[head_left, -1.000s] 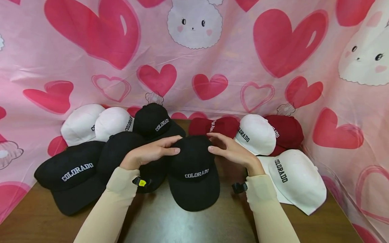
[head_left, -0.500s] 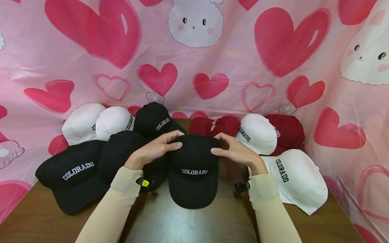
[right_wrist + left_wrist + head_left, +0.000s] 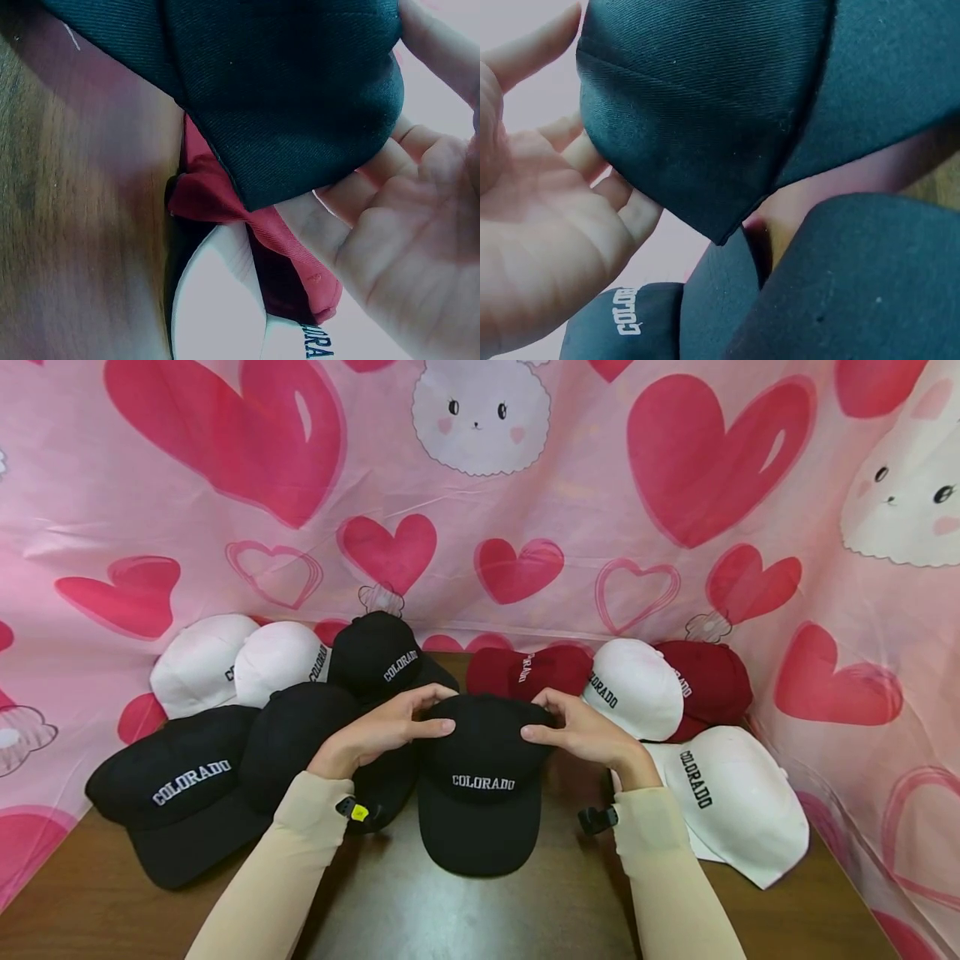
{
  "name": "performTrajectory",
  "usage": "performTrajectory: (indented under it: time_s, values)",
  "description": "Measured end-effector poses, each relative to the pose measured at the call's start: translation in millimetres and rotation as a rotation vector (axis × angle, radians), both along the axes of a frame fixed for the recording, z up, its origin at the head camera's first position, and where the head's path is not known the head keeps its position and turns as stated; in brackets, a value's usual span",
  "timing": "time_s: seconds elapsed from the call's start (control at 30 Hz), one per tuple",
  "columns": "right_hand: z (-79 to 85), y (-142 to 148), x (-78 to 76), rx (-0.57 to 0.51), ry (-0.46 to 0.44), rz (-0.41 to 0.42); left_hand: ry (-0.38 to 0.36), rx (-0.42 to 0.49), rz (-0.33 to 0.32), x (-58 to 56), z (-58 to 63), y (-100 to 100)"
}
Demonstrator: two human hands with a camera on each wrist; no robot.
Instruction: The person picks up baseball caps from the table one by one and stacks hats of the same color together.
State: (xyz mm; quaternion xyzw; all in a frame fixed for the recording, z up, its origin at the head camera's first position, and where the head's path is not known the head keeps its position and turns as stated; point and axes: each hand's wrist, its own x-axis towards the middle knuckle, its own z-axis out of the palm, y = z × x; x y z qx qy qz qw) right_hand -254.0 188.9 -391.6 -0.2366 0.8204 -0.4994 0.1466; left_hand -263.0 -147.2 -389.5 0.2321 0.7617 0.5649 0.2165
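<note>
Both hands hold a black baseball cap (image 3: 483,827) with white COLORADO lettering, its brim toward me, over the middle of the table. My left hand (image 3: 382,731) grips its left side, thumb on the near face and fingers behind. The right side is gripped the same way by my right hand (image 3: 585,735). In the left wrist view, the fingers (image 3: 585,154) go behind the cap's edge (image 3: 697,135). The right wrist view shows fingertips passing behind the cap (image 3: 292,97) too. The cap's lower edge hangs above the table there.
Black caps (image 3: 187,777) and white caps (image 3: 281,664) cluster on the left of the wooden table (image 3: 450,927). At the back right are red caps (image 3: 705,681) and a white cap (image 3: 637,689). Another white cap (image 3: 738,793) lies near the right edge. A pink heart-print cloth (image 3: 450,493) hangs behind.
The held cap has straightened from a slight tilt, and its brim has risen slightly. My right hand has shifted a little to the right. Surrounding caps have stayed put.
</note>
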Motion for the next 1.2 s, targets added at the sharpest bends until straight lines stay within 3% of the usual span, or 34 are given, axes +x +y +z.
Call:
performTrajectory:
  time_s: [0.33, 0.8, 1.2]
  values:
    - [-2.6, -3, -0.8, 0.007, -0.014, -0.05, 0.063, -0.017, 0.059, 0.3, -3.9, 4]
    - [-11.9, -9, -3.6, 0.101, -0.016, -0.143, 0.121, -0.122, 0.139, -1.5, -10.7, 10]
    - [-13.3, -14, -3.5, 0.136, 0.024, -0.177, 0.304, -0.253, 0.21, -0.5, -11.5, 12]
